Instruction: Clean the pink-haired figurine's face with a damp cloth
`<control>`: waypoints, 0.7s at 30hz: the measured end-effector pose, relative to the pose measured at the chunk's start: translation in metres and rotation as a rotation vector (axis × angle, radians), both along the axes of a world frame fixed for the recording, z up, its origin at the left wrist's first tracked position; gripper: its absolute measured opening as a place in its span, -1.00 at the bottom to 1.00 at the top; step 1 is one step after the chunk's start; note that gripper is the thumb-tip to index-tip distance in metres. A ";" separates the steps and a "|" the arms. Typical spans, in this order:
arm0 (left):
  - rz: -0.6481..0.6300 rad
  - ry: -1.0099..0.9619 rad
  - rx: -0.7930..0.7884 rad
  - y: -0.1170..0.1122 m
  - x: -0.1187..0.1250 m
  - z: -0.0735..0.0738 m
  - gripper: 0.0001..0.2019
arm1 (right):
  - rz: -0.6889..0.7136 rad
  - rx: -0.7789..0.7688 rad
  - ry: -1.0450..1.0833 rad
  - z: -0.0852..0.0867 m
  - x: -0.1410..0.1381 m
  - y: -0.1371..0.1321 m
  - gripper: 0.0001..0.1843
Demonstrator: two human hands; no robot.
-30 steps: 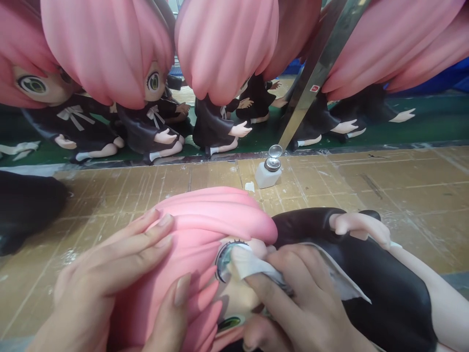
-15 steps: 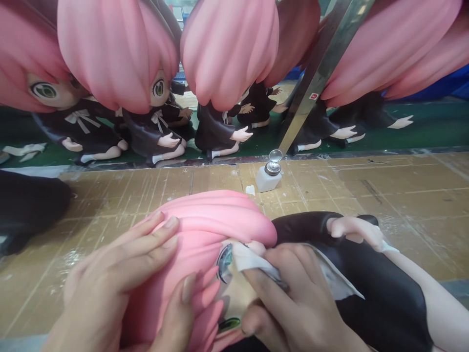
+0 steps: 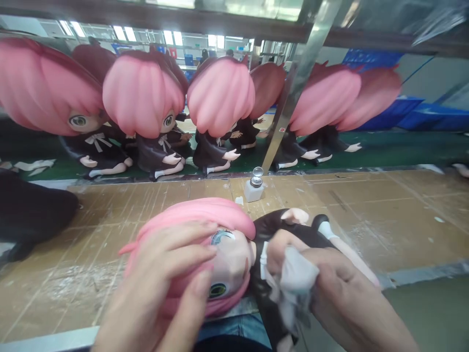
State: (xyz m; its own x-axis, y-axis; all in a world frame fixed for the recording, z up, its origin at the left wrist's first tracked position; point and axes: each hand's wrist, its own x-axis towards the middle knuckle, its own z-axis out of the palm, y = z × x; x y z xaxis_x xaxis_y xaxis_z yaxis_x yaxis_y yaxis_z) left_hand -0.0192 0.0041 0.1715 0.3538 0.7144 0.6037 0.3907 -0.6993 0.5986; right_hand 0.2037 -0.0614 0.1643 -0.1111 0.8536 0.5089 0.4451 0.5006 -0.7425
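A large doll figure (image 3: 234, 259) with pink hair, green eyes and a black dress lies on its back across the cardboard-covered bench (image 3: 370, 210). My left hand (image 3: 164, 274) rests over its hair and forehead, fingers spread and flat. Above the figure's chest, my right hand (image 3: 326, 278) is closed on a crumpled white cloth (image 3: 298, 274), which is blurred by motion. The cloth is apart from the face. One eye shows a bluish sheen, and part of the hair is hidden under my left hand.
Behind the bench, several matching kneeling figures (image 3: 220, 98) line a green surface (image 3: 395, 151). A slanted metal post (image 3: 293, 98) rises before them. A small white bottle with its lid up (image 3: 253, 189) stands near the bench's back edge. A black figure part (image 3: 32, 210) lies at left.
My right hand has lifted the cloth off the figure's eye and moved right over its chest. The figure's face has turned upward into view. My view has tilted up.
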 end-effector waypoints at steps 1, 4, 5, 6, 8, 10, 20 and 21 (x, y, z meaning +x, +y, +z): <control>-0.087 0.021 -0.059 -0.003 0.006 0.007 -0.72 | 0.071 -0.101 0.136 0.006 0.001 -0.001 -0.47; -0.385 0.064 -0.378 -0.007 0.024 0.028 -0.74 | 0.241 -0.356 0.489 0.021 0.003 -0.005 -0.60; -0.470 0.055 -0.538 -0.007 0.028 0.033 -0.77 | 0.243 -0.384 0.492 0.025 0.004 -0.007 -0.63; -0.540 0.040 -0.702 -0.006 0.032 0.037 -0.75 | 0.242 -0.402 0.479 0.028 0.005 -0.009 -0.62; -0.641 0.006 -0.970 -0.005 0.037 0.041 -0.66 | 0.225 -0.412 0.455 0.031 0.007 -0.013 -0.59; -0.670 -0.064 -1.075 -0.005 0.040 0.040 -0.61 | 0.194 -0.426 0.475 0.031 0.008 -0.017 -0.60; -0.629 -0.397 -1.167 -0.010 0.052 0.024 -0.70 | 0.192 -0.696 0.850 0.018 0.003 -0.018 -0.62; -0.630 -0.402 -1.159 -0.010 0.052 0.022 -0.71 | 0.214 -0.732 0.873 0.018 0.003 -0.018 -0.61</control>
